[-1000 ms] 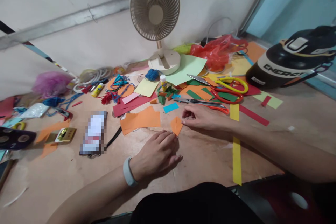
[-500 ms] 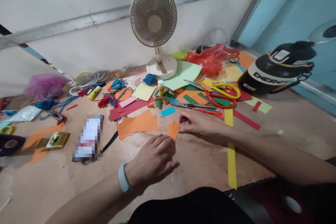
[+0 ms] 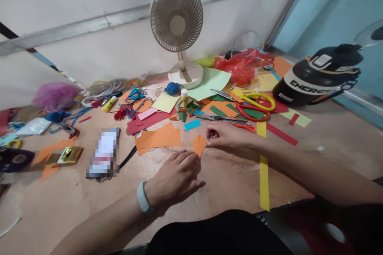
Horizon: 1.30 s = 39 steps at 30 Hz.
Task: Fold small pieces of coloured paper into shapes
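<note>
A small folded piece of orange paper [image 3: 199, 144] lies on the brown tabletop [image 3: 66, 203] between my hands. My right hand [image 3: 229, 137] pinches its right edge with curled fingers. My left hand [image 3: 176, 177] rests palm down just below and left of it, fingers stretched out, fingertips touching the paper's lower corner. A pale band sits on my left wrist. A larger orange sheet [image 3: 158, 138] lies just left of the small piece.
Scissors with yellow and red handles [image 3: 254, 105], a craft knife [image 3: 223, 118], a glue stick [image 3: 186, 97], coloured paper scraps, a yellow strip [image 3: 263, 183], a desk fan [image 3: 179, 32], a black helmet [image 3: 320, 75] and a blurred flat object [image 3: 103, 153] crowd the table.
Both hands stay on the small orange piece; the right fingers have shifted slightly along its edge. The view has tilted a little.
</note>
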{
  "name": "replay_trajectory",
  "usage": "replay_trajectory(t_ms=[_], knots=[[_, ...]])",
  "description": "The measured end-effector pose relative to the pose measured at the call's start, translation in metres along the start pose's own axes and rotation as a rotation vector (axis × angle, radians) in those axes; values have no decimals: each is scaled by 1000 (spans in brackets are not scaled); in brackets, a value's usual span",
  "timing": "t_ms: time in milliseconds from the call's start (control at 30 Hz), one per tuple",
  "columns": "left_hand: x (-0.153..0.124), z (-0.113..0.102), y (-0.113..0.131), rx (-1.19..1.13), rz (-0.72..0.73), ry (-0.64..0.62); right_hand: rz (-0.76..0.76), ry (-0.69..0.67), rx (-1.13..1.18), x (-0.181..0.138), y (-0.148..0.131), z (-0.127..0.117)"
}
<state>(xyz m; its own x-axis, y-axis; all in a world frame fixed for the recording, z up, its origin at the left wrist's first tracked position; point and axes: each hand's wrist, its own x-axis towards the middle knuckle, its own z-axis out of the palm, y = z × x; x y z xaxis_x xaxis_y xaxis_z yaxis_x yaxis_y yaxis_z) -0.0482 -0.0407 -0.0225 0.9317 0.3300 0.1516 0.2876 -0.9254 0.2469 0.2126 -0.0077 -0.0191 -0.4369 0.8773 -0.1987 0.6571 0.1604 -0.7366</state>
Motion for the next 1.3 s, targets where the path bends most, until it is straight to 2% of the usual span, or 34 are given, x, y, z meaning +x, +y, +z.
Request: replay_trajectory(t_ms=[67, 233, 433, 533, 667, 800, 1000, 1133, 1300], knots=[[0, 0, 0, -6, 0, -6, 29, -13, 25, 1, 1, 1], [-1, -1, 0, 2, -4, -11, 116, 134, -119, -3, -6, 10], [-4, -2, -4, -7, 10, -24, 47, 81, 16, -1, -2, 3], [-5, -4, -9, 5, 46, -30, 93, 159, 53, -4, -6, 3], [-5, -5, -15, 15, 98, -12, 85, 261, -68, -11, -16, 15], [-3, -5, -15, 67, 120, 62, -25, 292, -144, -11, -15, 26], [-4, -5, -14, 189, 25, 173, 10, 294, -112, -12, -10, 28], [-4, 0, -16, 235, -22, 279, -6, 331, -32, -16, -16, 30], [-1, 13, -18, 166, -158, 413, -136, 374, 105, -17, -18, 37]])
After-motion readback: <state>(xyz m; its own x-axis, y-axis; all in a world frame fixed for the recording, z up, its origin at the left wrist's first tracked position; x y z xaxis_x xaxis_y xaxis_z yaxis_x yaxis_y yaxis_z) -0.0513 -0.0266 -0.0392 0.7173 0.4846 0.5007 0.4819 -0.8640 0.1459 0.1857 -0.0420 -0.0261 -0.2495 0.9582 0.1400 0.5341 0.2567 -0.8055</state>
